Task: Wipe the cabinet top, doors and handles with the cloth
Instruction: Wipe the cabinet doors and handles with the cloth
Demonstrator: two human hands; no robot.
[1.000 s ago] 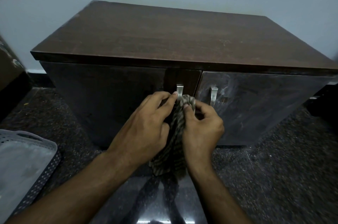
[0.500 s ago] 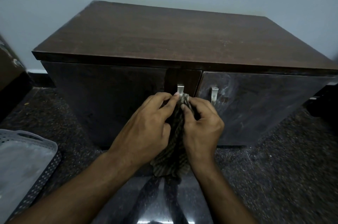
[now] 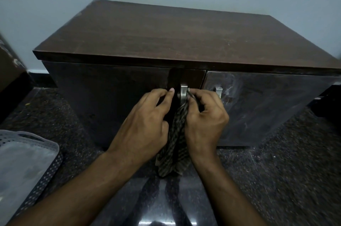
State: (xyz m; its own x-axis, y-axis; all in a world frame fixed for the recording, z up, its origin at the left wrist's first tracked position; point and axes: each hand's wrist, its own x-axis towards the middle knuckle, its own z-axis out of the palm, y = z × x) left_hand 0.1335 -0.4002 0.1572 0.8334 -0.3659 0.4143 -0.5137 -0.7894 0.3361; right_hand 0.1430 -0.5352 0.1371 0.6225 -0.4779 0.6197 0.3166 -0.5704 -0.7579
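The cabinet sits low, so both arms reach down to its doors. The cloth hangs between the hands, threaded behind the left door's handle (probably to rub all round it). The right hand pinches its upper end; the left hand curls beside it, its grip hidden.

Dark wooden cabinet with a flat brown top, dusty near its front edge. Two glossy doors below it: left door; right door, smeared. Metal handles flank the centre seam: left handle, right handle. Striped cloth hangs from the left handle.
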